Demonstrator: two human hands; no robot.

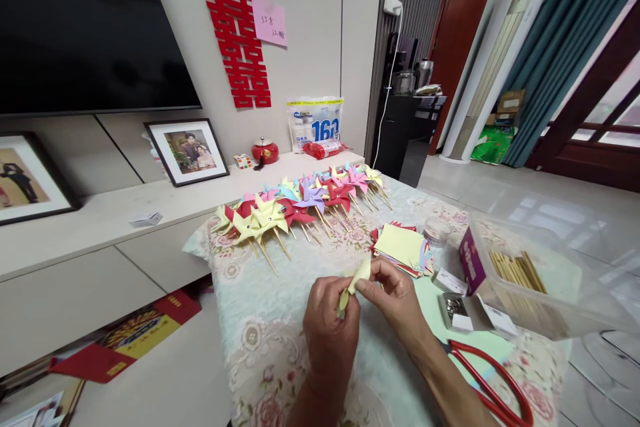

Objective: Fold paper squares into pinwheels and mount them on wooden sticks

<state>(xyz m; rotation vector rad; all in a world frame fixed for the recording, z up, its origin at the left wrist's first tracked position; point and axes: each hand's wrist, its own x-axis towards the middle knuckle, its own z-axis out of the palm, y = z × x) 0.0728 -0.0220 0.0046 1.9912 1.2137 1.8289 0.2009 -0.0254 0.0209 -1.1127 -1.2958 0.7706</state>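
- Here, the left hand (331,312) pinches the yellow paper (363,271)
- And the right hand (395,290) grips its right side
- Paper sits between both, long axis slanting up rightward

The pale yellow paper (362,272) is partly covered by the fingers of the left hand (330,320) and right hand (395,290). The blades of the red-handled scissors (515,384) are hidden by the right forearm (435,367), and the television (90,27) is cut off by the left edge.
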